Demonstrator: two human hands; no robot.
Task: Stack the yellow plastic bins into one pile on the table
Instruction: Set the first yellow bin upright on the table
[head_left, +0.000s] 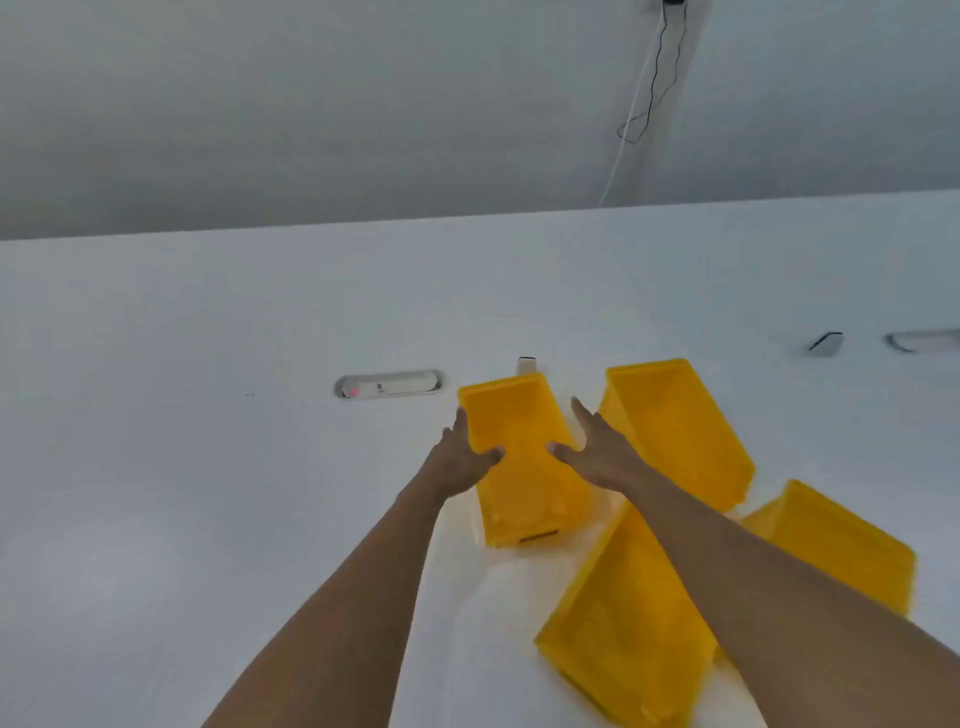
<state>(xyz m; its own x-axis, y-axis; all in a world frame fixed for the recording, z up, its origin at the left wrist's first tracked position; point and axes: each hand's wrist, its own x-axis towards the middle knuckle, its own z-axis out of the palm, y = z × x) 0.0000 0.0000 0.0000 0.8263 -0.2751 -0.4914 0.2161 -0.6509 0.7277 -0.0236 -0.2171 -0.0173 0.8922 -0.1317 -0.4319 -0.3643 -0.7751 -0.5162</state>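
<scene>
Several yellow plastic bins stand apart on the white table (208, 467). The left bin (519, 467) is between my hands: my left hand (460, 457) grips its left wall and my right hand (597, 452) grips its right wall, thumbs over the rim. A second bin (675, 431) stands just right of it. A third bin (628, 623) lies near the front, partly hidden by my right forearm. A fourth bin (836, 545) sits at the far right.
A recessed grey slot with a red light (389, 385) lies in the table left of the bins. A small white object (526, 365) stands behind the held bin. More slots (826, 343) are at the right. Cables (644, 104) hang behind the table.
</scene>
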